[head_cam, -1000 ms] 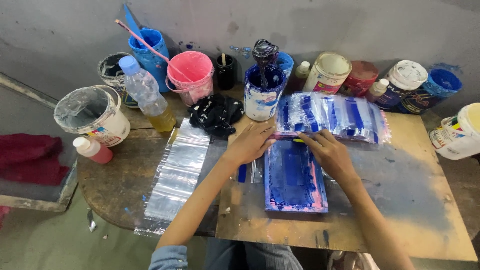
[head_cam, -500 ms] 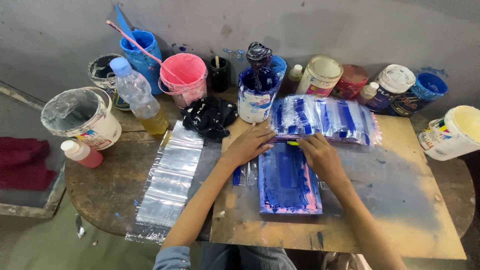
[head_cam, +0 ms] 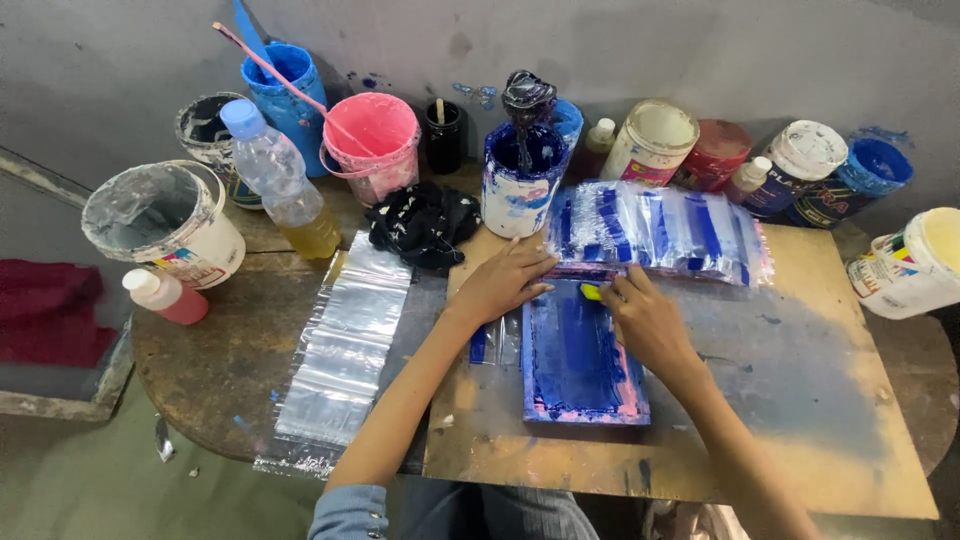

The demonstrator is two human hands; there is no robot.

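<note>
Yellow tool (head_cam: 591, 291) mostly hidden under right hand (head_cam: 650, 322), red cloth (head_cam: 45, 310) cut off at left edge

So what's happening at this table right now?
A person is working a small blue-and-pink printing frame on a wooden board. The left hand presses flat on the frame's top left corner, and the right hand grips a small yellow tool at its top edge. Blue-printed plastic bags lie stacked just behind, blank bags to the left, paint tubs along the wall.
</note>
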